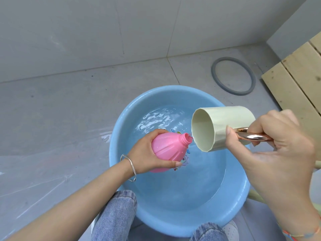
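Observation:
My left hand (147,152) grips a pink plastic bottle (166,148) over a blue basin (232,202) that holds water. The bottle is tilted, its open threaded neck pointing right and up. My right hand (278,150) grips the shiny copper-coloured handle (251,135) of a pale green cup (218,129). The cup lies tipped on its side, its mouth facing left, and its lower rim sits right beside the bottle's neck. The inside of the cup looks empty. A silver bangle is on my left wrist.
The basin stands on a grey tiled floor between my knees in blue jeans (116,216). A grey rubber ring (233,75) lies on the floor behind the basin. A wooden slatted board (298,73) is at the right. A grey tiled wall rises behind.

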### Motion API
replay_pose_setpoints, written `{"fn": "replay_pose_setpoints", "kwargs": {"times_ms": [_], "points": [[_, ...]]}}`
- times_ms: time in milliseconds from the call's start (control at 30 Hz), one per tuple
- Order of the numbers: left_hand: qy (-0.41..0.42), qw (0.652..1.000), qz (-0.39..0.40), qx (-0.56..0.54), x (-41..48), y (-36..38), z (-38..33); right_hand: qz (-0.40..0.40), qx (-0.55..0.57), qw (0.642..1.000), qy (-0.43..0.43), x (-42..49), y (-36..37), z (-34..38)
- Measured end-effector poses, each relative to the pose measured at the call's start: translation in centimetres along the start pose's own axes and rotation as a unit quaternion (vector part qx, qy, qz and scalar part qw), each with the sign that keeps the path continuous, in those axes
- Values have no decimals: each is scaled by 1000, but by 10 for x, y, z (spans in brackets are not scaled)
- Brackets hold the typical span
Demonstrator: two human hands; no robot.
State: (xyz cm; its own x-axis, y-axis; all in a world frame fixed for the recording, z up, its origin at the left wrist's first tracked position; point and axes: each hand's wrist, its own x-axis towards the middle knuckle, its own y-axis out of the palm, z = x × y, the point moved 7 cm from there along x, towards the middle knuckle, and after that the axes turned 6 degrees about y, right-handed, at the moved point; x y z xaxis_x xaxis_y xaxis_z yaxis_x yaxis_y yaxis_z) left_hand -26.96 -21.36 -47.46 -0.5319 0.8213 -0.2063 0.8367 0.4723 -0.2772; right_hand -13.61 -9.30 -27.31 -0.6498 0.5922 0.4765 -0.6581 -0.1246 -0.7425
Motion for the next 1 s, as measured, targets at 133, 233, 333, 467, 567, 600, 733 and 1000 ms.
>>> {"fn": "replay_pose_setpoints", "kwargs": {"times_ms": [133, 233, 333, 467, 567, 600, 733, 1000], "points": [[3, 1000, -3, -2, -1, 0, -2, 3, -3, 999, -38, 1, -1, 11], [3, 1000, -4, -2, 0, 0, 0, 15, -10, 999, -45, -1, 5, 4], [3, 1000, -7, -3, 0, 0, 1, 129, 69, 986, 85, 1, 41, -41], [3, 1000, -7, -10, -1, 0, 1, 45, -2, 999, -5, 0, 15, -10], [5, 1000, -14, -27, -3, -2, 2, -23, 32, 999, 33, 0, -3, -3], [5, 999, -19, -36, -4, -3, 2, -23, 66, 994, 79, -2, -4, -17], [1, 997, -34, -63, -6, -6, 3, -21, 149, 968, 202, -14, 10, -63], [-8, 997, -55, -46, -5, -12, -1, 33, 15, 999, 39, -28, 36, -53]]}}
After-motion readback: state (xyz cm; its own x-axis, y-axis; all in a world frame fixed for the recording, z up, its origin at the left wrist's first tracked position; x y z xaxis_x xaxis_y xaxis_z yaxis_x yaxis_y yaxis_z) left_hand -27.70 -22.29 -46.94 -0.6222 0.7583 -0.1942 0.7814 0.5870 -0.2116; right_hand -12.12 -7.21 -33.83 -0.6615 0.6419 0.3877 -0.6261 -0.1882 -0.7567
